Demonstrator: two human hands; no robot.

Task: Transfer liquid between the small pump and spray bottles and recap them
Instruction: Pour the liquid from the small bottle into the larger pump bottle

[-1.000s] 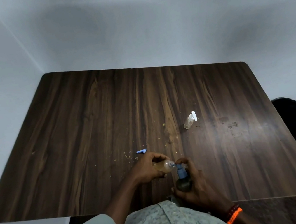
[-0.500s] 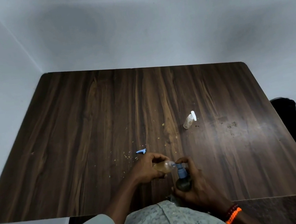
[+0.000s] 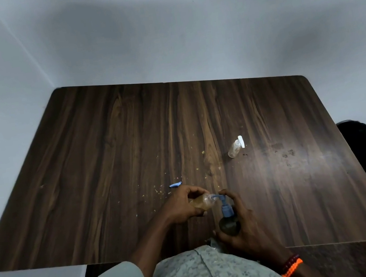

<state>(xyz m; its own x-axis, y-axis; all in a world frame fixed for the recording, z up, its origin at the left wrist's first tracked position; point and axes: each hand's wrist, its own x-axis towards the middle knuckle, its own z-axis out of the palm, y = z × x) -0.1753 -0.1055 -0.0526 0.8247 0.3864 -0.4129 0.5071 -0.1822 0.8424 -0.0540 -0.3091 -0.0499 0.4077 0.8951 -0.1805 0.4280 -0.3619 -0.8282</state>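
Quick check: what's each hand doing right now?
Left hand: grips small clear bottle of amber liquid.
Right hand: holds dark blue-topped pump bottle.

single head view, looking forward and down over table [image 3: 109,162], wall behind.

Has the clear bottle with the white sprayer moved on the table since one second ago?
No. The clear bottle lies in the same place beside the stains on the table.
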